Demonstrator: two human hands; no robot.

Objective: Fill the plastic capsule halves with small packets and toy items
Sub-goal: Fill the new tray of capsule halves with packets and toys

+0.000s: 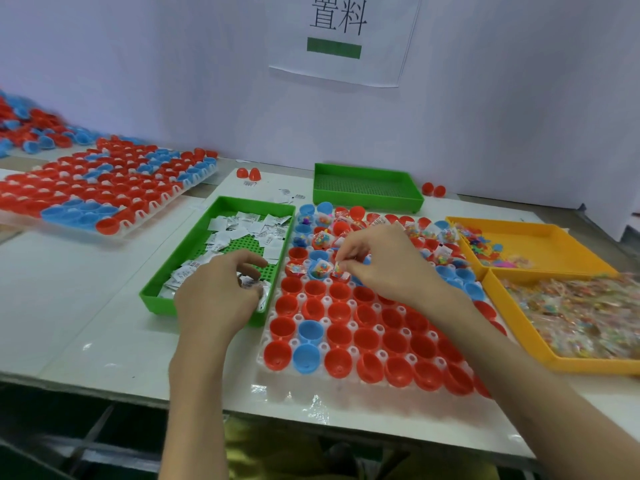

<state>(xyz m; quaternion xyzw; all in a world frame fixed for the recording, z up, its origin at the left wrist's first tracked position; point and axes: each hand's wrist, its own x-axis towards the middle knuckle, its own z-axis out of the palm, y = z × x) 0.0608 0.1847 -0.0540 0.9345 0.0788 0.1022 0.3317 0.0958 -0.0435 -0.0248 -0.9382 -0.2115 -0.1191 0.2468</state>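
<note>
As a "置料" sign (341,36) hangs behind, the right hand (384,261) pinches a toy packet (337,270) over capsules (339,311); the left hand (218,296) grips sachets (252,283).

The white table (86,306) is carrying a clear rack (311,393) near its front edge. A green packet tray (157,304) is sitting just left of the rack, an empty green tray (363,199) is standing behind it, and a far yellow tray (519,233) and a near yellow tray (516,317) are lying just right of it. Loose red capsule halves (248,173) and white packets (289,195) are lying behind the rack. A second rack (133,233) is resting well to its left.

Factory packing bench: rack of capsule halves (346,327) at 6 o'clock, parts trays (519,237) at 3, posted sign (341,36) at 12.
</note>
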